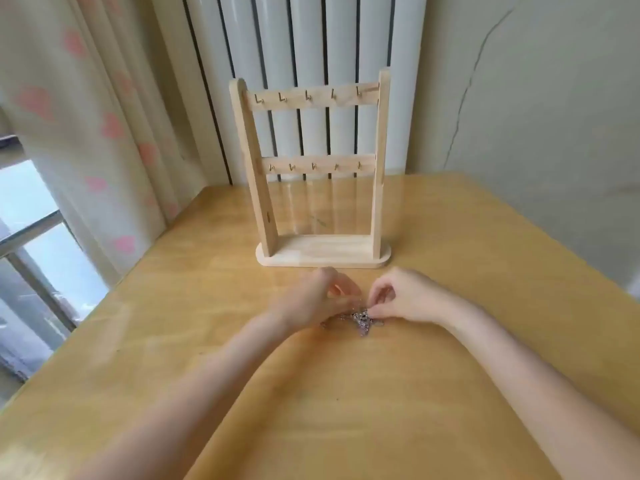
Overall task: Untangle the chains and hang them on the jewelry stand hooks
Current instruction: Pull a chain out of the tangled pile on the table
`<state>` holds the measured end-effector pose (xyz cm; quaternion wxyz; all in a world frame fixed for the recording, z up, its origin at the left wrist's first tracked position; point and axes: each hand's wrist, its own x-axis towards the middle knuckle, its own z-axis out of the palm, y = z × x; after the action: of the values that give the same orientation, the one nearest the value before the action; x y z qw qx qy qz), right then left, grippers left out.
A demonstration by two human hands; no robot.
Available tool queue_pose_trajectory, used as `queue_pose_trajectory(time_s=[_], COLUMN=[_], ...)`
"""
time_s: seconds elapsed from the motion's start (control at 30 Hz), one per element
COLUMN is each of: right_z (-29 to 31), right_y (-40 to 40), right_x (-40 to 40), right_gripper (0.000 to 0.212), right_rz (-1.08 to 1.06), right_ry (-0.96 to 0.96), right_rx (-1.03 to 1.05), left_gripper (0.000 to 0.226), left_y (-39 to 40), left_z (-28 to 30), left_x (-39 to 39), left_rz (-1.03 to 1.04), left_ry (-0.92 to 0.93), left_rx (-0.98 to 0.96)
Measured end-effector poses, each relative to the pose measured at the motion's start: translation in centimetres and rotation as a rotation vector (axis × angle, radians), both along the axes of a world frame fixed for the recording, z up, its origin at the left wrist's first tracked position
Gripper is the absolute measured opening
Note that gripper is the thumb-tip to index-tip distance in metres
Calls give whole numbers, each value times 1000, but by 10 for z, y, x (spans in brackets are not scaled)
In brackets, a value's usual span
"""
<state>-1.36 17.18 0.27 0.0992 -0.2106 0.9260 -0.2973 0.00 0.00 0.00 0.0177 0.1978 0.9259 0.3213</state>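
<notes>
A tangled heap of silver chains (360, 320) lies on the wooden table (311, 410), just in front of the jewelry stand (322, 252). The stand is light wood with two crossbars, each carrying several small metal hooks (308, 95), all bare. My left hand (311, 299) rests on the left side of the heap with fingertips pinched on the chains. My right hand (405, 299) pinches the heap from the right. The blur hides exactly which strand each hand holds.
A white radiator (311, 46) stands behind the stand. A curtain with pink hearts (104, 126) and a window (31, 237) lie to the left, beyond the table's left edge. A cracked wall (536, 116) is on the right.
</notes>
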Motion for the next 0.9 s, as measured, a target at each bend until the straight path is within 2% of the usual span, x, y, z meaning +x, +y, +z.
queue_pose_trajectory(time_s=[0.13,0.27,0.3,0.33,0.4,0.53,0.6,0.73,0.9], right_z=[-23,-26,-23,-19,-13,-4,-3,-8,-8], right_y=[-10,-7,-5,-4,-3,-6,-11,-16,-9], right_x=[10,7,7,8,12,19,20,19,20], right_gripper=[19,29,26,22,17,16,17,18,15], right_rz=[-122,-261,-273,-288,-308,-291,-265,-260,-234], right_ry=[159,175,149,114,42,-109,-212,-336,-344], right_rx=[-69,-513,-646,-772,-973,-1198,-1312,-1411,-1485], left_gripper=[16,6,3,10,16,13,11,8,15], left_y=[6,-2,-3,-2,-4,-7,-6,-3,-7], left_z=[-16,-33,-33,-31,-26,-9,-6,-10,-7], left_x=[4,-2,-2,-3,-2,3,3,2,6], left_rz=[51,68,71,95,160,139,156,240,239], left_ry=[59,117,104,84,-2,-258,-348,-324,-244], left_rx=[-39,90,167,273,563,1043,1163,1069,953])
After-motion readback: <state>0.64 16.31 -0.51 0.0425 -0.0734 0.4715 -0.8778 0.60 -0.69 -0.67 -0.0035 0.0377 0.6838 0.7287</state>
